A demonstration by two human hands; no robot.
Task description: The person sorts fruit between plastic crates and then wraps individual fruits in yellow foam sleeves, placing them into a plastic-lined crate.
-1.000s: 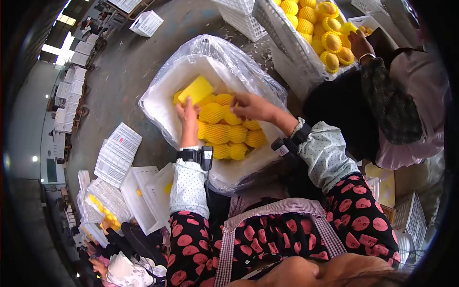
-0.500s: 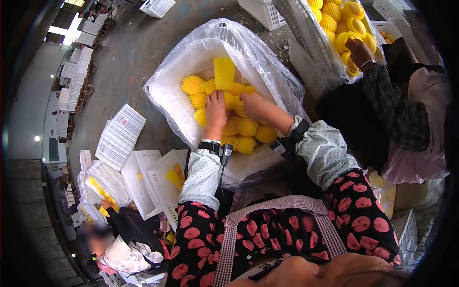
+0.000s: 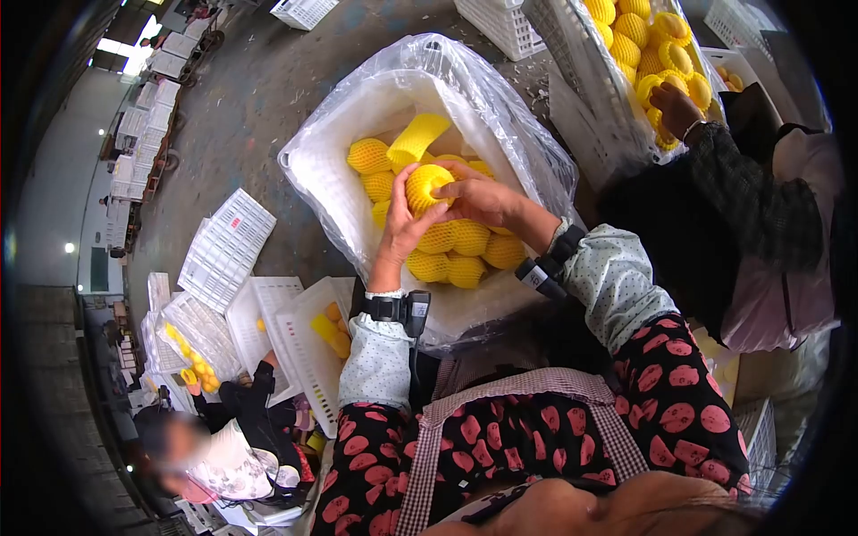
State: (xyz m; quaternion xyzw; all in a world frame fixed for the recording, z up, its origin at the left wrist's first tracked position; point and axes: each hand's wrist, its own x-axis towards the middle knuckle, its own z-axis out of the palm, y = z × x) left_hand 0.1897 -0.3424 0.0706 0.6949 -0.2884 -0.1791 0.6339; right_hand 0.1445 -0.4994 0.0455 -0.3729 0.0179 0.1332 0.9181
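Note:
Between my two hands is a round fruit in a yellow foam net (image 3: 425,188), raised over a liner-covered crate (image 3: 326,147). My left hand (image 3: 399,225) wraps its near left side. My right hand (image 3: 487,197) holds it from the right, thumb pressed on the net. Beneath them, several more netted fruits (image 3: 466,271) lie in the crate, partly hidden by my hands. A flat yellow foam sleeve (image 3: 420,136) leans at a slant on the fruits just beyond my fingers.
At upper right, a co-worker's hand (image 3: 677,109) touches netted fruits in another crate (image 3: 581,67). White crates (image 3: 227,250) lie on the floor at left, one (image 3: 308,353) with fruit inside. Another person (image 3: 237,456) works at lower left.
My hands have come up from among the fruits and now hold one netted fruit together. The flat foam sleeve has tipped from upright to a slant.

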